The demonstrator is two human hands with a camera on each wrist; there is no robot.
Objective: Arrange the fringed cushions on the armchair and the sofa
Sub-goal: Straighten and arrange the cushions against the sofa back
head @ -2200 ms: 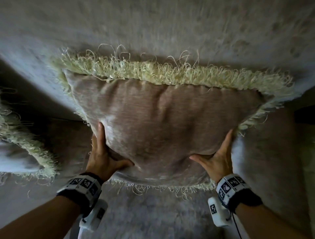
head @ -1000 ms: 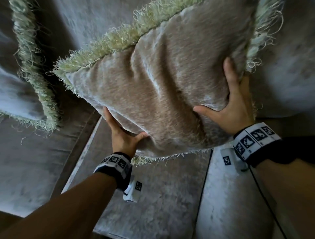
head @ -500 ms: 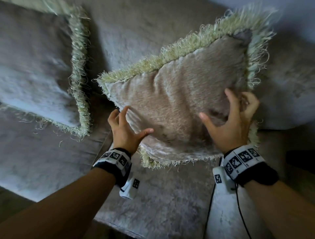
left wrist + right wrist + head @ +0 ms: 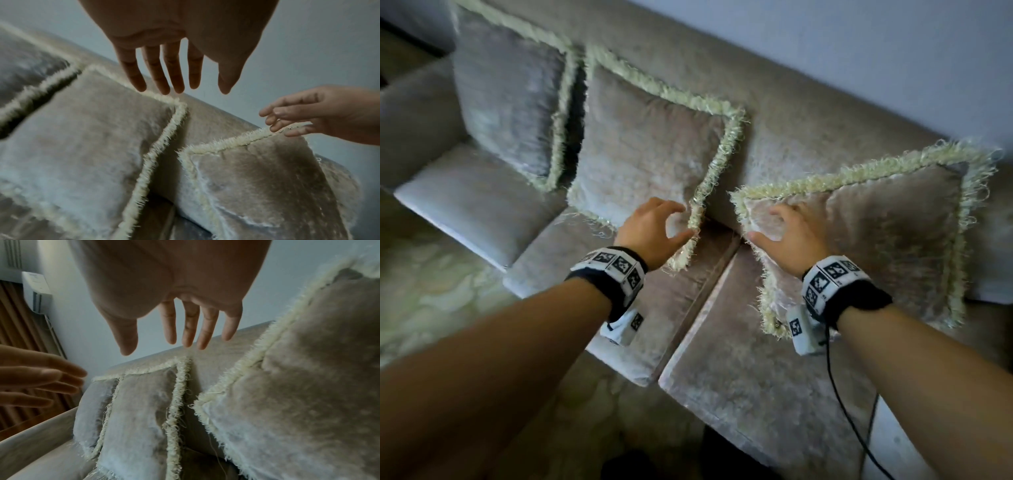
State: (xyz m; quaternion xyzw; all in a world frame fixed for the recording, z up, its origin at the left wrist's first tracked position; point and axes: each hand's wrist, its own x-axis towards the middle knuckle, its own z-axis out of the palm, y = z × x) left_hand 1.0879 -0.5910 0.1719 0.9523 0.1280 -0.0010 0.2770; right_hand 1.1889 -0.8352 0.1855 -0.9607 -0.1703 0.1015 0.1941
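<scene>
three cushions (image 4: 650, 147) on sofa (image 4: 808, 130), hands (image 4: 654, 233) spread

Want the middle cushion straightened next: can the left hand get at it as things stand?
Probably yes. The left hand is open, holds nothing, and hovers by the middle cushion's right fringe; nothing lies between them.
</scene>
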